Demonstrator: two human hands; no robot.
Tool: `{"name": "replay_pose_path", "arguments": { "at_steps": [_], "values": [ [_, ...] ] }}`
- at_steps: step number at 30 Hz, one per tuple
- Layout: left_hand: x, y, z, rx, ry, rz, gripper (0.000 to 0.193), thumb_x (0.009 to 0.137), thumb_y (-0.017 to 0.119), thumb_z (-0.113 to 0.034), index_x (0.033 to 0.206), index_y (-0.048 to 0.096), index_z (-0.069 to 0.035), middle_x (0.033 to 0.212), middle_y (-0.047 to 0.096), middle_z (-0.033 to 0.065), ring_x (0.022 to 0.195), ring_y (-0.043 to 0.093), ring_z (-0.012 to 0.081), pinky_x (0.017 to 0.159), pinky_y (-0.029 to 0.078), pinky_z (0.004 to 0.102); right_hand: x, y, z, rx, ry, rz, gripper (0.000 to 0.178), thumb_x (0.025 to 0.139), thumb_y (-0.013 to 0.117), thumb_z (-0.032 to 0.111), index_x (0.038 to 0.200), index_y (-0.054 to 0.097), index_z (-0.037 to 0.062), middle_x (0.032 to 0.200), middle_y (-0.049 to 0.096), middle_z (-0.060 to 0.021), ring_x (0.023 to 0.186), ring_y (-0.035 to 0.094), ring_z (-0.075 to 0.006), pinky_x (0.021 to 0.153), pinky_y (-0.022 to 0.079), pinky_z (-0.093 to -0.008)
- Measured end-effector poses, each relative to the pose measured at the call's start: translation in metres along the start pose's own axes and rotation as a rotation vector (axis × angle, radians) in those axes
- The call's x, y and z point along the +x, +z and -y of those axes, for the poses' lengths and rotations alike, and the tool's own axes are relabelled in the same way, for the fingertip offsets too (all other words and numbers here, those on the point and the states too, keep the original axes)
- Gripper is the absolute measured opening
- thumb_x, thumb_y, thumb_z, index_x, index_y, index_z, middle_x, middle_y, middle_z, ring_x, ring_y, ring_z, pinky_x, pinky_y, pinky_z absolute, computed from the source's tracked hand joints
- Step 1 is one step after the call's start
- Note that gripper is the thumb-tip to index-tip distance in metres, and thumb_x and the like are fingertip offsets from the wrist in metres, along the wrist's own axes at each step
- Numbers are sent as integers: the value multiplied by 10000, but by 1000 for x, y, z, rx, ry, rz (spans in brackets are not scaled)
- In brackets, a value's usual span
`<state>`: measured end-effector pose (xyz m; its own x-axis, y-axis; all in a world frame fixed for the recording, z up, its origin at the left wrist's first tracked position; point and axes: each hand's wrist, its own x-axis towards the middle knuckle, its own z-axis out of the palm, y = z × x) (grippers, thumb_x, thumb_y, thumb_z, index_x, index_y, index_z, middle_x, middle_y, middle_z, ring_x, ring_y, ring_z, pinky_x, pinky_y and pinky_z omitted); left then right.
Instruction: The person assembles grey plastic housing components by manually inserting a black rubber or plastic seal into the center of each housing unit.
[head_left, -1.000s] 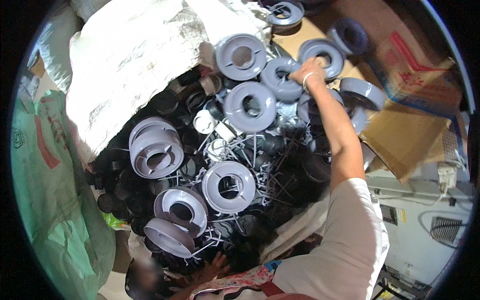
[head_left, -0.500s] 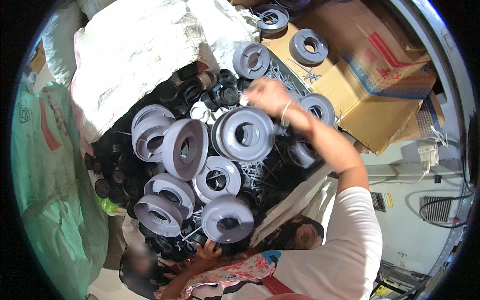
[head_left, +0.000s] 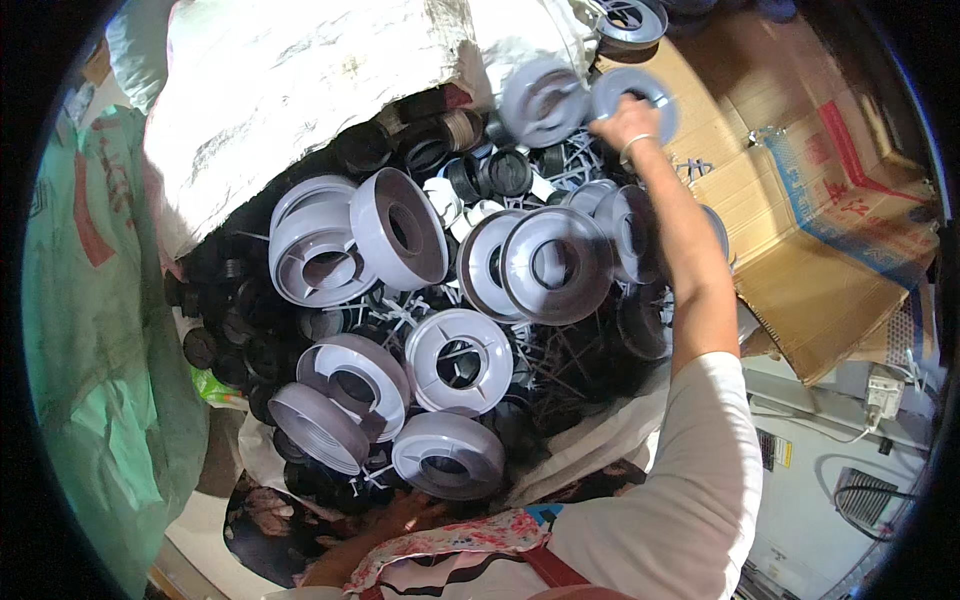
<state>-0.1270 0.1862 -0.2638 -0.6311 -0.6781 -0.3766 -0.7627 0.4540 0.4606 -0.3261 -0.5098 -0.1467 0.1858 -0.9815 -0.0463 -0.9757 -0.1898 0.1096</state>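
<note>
At the upper right, my right hand (head_left: 630, 122) is closed on a grey plastic ring (head_left: 660, 95), fingers at its centre hole; the ring is slightly blurred. Right beside it is another grey ring with a crossbar (head_left: 543, 102), also blurred. Low in the view, my left hand (head_left: 405, 512) lies in shade by the near edge of a grey cup-shaped ring (head_left: 450, 455); its fingers are too dark to read. More grey rings, such as a flat one (head_left: 459, 361) and a tilted one (head_left: 400, 228), lie on a heap of black caps (head_left: 509, 172) and thin grey plastic sprues (head_left: 550, 365).
A large white sack (head_left: 310, 90) borders the heap at the far left, and a green bag (head_left: 110, 330) hangs at the left. Opened cardboard (head_left: 810, 210) lies at the right, with a grey ring (head_left: 630, 25) at its far end. A plug with cable (head_left: 884, 395) is on the right.
My right hand has reached away and right from over the heap, and now holds the ring that lay on the cardboard. The view has shifted, and several rings over the heap sit differently.
</note>
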Motion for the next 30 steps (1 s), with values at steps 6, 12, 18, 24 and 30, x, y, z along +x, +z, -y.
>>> {"name": "replay_pose_path", "arguments": {
  "at_steps": [6,12,18,24,30],
  "values": [
    [1,-2,3,5,3,11,342,832,532,-330,1129,480,-168,1147,523,141,989,561,350,757,423,563,-85,32,70,539,-371,173,670,533,696,337,1032,554,-86,1006,594,-269,955,586,-349,849,459,-356],
    [10,-17,4,8,-21,-113,416,799,548,-380,1144,487,-155,1159,511,154,1010,539,355,797,388,578,-194,-13,72,946,-600,460,643,613,770,227,1140,525,-49,1015,619,-167,943,589,-191,818,460,-290],
    [19,-29,4,-33,-37,-172,492,766,563,-430,1158,495,-142,1170,498,166,1031,516,360,837,353,592,-177,-30,-36,740,92,63,663,723,666,481,1064,577,-80,959,629,-222,926,615,-250,802,472,-333],
    [26,-19,9,-6,-27,-242,569,733,579,-480,1173,502,-128,1181,486,179,1051,494,365,876,319,607,-164,39,-81,410,462,159,1040,688,439,766,1155,469,-163,1179,472,-348,1136,475,-399,959,368,-380],
    [28,-23,0,5,-36,-323,646,699,595,-529,1188,510,-115,1192,474,191,1072,471,369,916,284,621,-198,5,-18,491,291,195,970,611,603,683,1084,523,-161,1110,537,-324,1070,530,-389,918,403,-379]
  ]
}}
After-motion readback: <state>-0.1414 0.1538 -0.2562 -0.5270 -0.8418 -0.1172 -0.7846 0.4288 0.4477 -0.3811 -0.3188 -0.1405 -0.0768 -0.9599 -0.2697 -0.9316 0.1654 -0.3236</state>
